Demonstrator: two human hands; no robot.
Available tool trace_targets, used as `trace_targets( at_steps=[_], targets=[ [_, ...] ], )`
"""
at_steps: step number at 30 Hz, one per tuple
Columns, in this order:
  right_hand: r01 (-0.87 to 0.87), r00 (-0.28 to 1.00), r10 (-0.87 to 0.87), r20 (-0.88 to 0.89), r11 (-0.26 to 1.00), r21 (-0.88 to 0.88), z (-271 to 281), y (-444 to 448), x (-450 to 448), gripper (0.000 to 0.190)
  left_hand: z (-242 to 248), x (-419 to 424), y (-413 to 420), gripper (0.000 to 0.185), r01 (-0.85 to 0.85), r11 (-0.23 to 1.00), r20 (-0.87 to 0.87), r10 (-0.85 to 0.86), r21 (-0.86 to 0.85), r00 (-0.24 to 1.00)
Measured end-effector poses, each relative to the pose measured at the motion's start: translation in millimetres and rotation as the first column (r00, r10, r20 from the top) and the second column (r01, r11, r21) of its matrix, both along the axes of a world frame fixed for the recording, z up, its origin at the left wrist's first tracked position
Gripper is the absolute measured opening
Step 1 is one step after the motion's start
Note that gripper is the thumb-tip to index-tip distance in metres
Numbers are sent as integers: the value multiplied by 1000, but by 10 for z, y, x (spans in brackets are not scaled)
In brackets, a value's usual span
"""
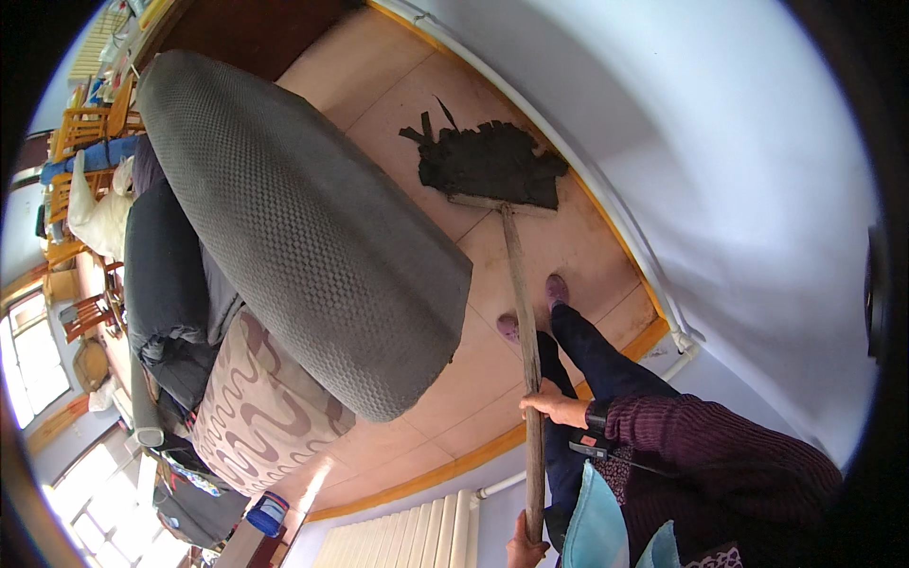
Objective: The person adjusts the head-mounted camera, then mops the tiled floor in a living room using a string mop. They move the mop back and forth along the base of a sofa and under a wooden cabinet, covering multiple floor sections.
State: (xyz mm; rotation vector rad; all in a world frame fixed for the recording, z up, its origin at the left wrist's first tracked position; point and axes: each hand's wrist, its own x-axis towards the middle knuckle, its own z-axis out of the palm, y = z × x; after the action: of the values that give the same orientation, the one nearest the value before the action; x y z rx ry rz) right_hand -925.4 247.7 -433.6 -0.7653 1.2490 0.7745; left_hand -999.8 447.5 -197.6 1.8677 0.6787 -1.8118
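A flat mop with a long wooden handle (522,284) is held across the middle of the view. My right hand (557,406) grips the handle partway along, the arm in a dark ribbed purple sleeve. Close to the handle's near end, my left hand (525,543) is wrapped around it at the bottom of the picture. Black ragged cloth (493,163) spreads from the mop's wooden head bar (504,204) over the tiled floor (497,245), between a grey sofa and the wall. My feet in pink shoes (557,290) stand beside the handle.
The grey textured sofa (305,234) fills the left-centre, with a dark quilt (170,277) and a squiggle-patterned cushion (248,419) beyond. A white pipe (525,92) follows the wall (746,177). A radiator (405,529) is below; wooden chairs (85,128) stand far left.
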Motion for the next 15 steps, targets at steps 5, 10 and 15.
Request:
trace_targets(
  at_steps=[5,10,15],
  targets=[
    [-14,993,20,-113,999,50,-7,26,-156,42,-12,-123,-71,81,-62,997,156,68,-45,985],
    [-24,988,29,-151,999,36,-115,-294,-122,34,-122,-274,-451,79,-139,988,212,150,-64,966],
    [-77,982,68,-176,996,-41,-108,-528,-2,37,-236,-303,-827,78,-185,978,256,203,-91,945]
  ],
)
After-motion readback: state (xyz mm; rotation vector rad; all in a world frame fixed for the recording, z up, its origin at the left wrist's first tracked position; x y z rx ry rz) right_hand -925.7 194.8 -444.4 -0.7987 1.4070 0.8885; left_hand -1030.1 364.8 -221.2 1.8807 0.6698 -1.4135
